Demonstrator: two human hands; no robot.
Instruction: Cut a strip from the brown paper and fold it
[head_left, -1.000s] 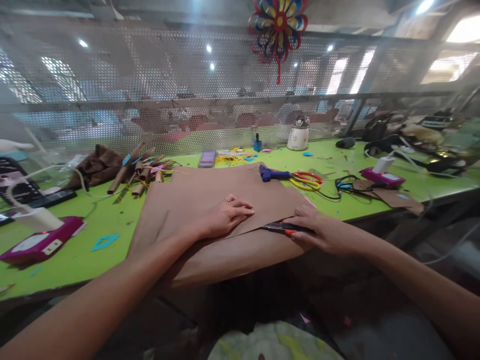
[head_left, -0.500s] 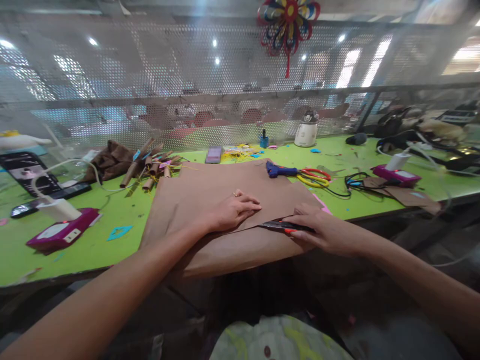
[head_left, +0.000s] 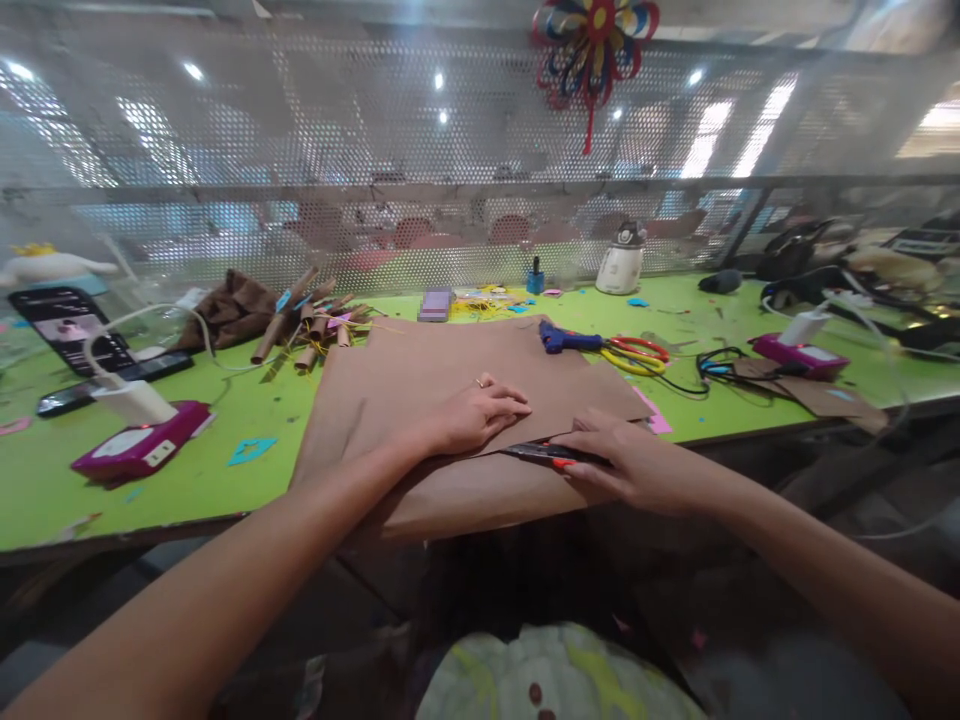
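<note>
The left hand (head_left: 480, 415) lies flat and open on the folded brown paper (head_left: 457, 380) on the green desk (head_left: 202, 440) so it cannot slip, while the right hand (head_left: 622, 460) grips a cutter knife (head_left: 536, 452) at the fold.

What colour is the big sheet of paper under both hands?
Plain brown paper, seen in the head view.

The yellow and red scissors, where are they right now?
In the head view, the scissors lie on the green table, right of centre, beside the blue glue gun at the brown paper's far right corner.
</note>
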